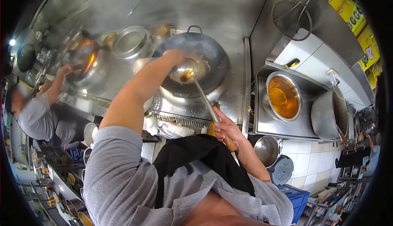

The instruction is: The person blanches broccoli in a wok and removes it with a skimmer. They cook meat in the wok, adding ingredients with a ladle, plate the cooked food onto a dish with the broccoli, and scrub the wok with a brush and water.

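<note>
A grey shirt (118,181) lies nearest. The right hand (228,131) grips the ladle (206,101), whose long axis points to eleven o'clock, bowl over the wok (217,58). The left hand (174,57) is nearer that bowl; its grip I cannot tell.

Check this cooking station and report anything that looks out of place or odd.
One untidy spot: a crumpled white cloth lies bunched along the front of the stove, near the wok. Flames at the far-left pan stand out, but may be normal. No clear spill shows.
</note>
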The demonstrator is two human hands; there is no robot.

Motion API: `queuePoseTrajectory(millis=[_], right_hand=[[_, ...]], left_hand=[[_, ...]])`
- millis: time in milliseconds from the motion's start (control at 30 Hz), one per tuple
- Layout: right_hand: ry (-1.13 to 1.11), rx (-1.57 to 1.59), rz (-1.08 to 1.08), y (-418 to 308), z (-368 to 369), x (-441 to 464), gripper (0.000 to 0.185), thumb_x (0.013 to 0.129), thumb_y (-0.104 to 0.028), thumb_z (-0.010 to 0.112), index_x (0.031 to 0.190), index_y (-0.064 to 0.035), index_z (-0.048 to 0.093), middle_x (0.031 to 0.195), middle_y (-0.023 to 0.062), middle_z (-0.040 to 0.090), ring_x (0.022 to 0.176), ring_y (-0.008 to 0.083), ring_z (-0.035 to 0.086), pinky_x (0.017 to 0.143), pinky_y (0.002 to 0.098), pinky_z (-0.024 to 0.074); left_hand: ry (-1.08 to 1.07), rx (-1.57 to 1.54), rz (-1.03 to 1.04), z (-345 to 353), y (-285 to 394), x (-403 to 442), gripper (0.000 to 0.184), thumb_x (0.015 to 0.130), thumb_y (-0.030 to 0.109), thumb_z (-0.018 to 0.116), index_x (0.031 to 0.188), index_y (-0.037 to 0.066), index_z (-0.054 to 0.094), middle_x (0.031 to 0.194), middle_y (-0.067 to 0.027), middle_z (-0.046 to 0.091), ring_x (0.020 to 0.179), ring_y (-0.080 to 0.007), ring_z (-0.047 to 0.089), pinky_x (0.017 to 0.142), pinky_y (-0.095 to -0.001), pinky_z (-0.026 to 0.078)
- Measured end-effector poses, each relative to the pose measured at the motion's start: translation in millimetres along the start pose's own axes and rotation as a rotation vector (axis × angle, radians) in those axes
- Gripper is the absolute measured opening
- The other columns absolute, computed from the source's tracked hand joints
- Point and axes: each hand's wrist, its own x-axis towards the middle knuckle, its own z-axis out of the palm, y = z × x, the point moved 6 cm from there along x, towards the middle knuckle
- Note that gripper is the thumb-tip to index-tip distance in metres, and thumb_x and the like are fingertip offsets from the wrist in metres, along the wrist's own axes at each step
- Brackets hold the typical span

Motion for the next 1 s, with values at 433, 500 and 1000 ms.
queuePoseTrajectory(millis=[433, 500, 1000], right_hand=[[0.42, -1.008, -0.263, -12, -75, 94, 0.075, 0.094, -0.009, 0.052, 0.156, -0.023, 0.012, 0.072, 0.0089, 0.057, 0.053, 0.0188, 0.055, 0.054, 0.034, 0.0481], [0.703, -1.509, -0.389, -18, -76, 104, 0.079, 0.092, -0.006, 0.052, 0.157, -0.0232, 0.01, 0.07, 0.0069, 0.056, 0.051, 0.0165, 0.052, 0.05, 0.0323, 0.0479], [0.413, -0.851, -0.184, -59, -21, 117, 0.073, 0.094, 0.0, 0.047, 0.156, -0.0213, 0.016, 0.065, 0.0012, 0.046, 0.047, 0.0106, 0.042, 0.042, 0.0269, 0.0416]], left_hand=[[0.872, -1.032, -0.435, 45, -153, -251, 0.028, 0.081, 0.025, 0.076, 0.094, 0.0, 0.071, 0.079, -0.0145, 0.07, 0.068, -0.0213, 0.067, 0.063, -0.0352, 0.052], [0.865, -1.168, -0.558, 71, -162, -299, 0.027, 0.082, 0.023, 0.075, 0.096, 0.001, 0.07, 0.077, -0.0128, 0.07, 0.066, -0.0184, 0.066, 0.061, -0.0335, 0.051], [1.137, -1.087, -1.191, 296, -145, -483, 0.035, 0.078, 0.02, 0.077, 0.108, 0.007, 0.065, 0.074, -0.0093, 0.066, 0.068, -0.0206, 0.063, 0.065, -0.0355, 0.05]])
